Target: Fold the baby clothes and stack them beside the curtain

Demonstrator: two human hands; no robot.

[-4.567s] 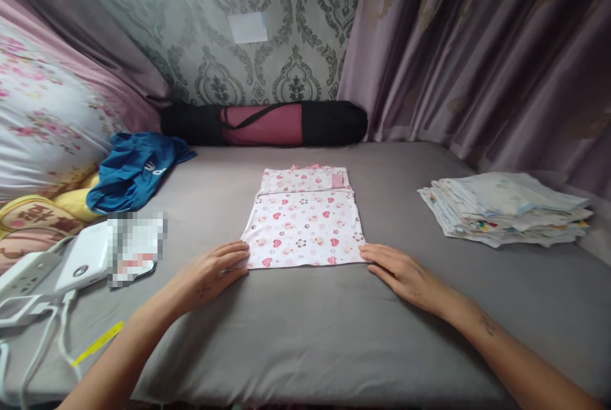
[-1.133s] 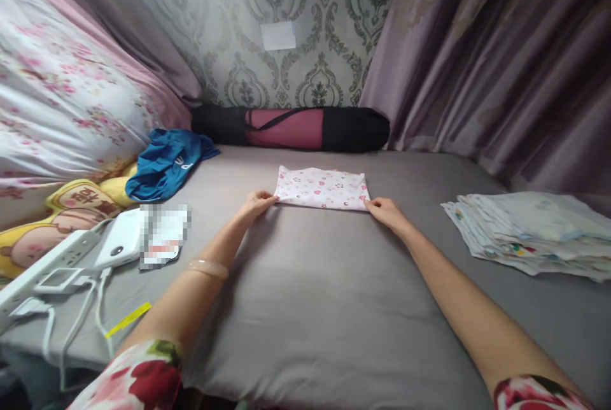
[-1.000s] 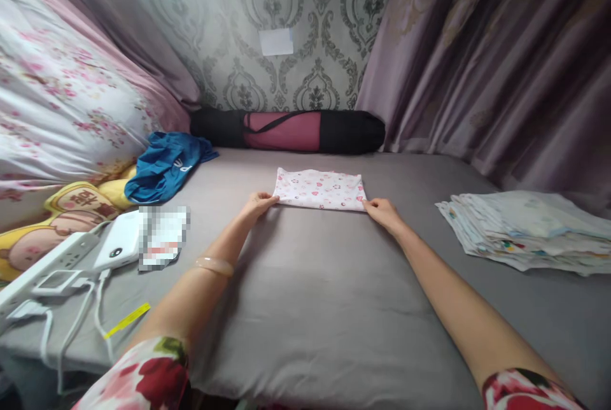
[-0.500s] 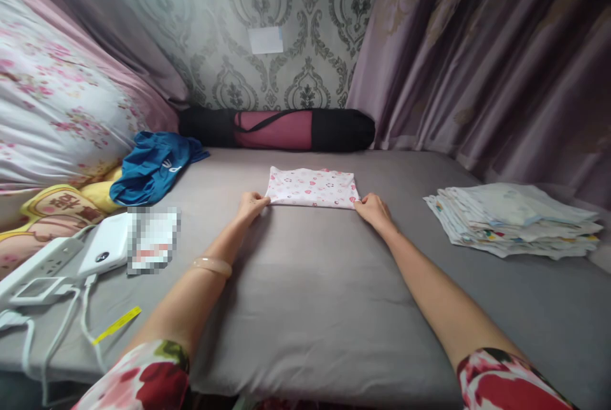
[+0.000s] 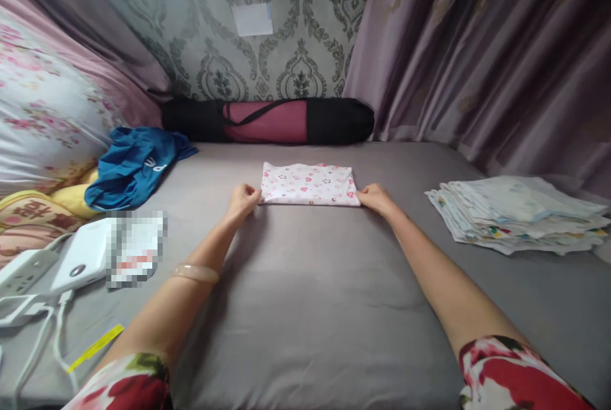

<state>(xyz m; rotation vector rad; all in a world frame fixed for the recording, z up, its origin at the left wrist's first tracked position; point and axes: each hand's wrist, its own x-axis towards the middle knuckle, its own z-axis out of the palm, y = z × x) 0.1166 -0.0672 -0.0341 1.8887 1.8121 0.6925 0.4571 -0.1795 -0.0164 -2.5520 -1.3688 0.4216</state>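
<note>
White cotton with pink hearts, the cloth [image 5: 309, 183], now folded to a short strip at centre frame, half the depth seen a few seconds back, when it lay open flat with the hands at its near corners. Since half a second ago barely changed: same strip, same grip, only shifted slightly left and up in the frame with the camera. Left hand [image 5: 243, 199] curled shut, pinching the strip's lower left corner between thumb and fingers; a pale bangle [image 5: 195, 272] on that wrist. Right hand [image 5: 375, 197] likewise closed on the lower right corner, knuckles up, fingertips tucked under the edge. Both arms stretched long across the grey sheet [image 5: 305, 308]. Behind the cloth, at upper centre, a black and pink roll bag [image 5: 267, 121] against the wall. At right, well apart, a stack [image 5: 518, 212] of folded cloths. At left, a blue garment [image 5: 136, 165], and lower left a white charger [image 5: 79, 263].
</note>
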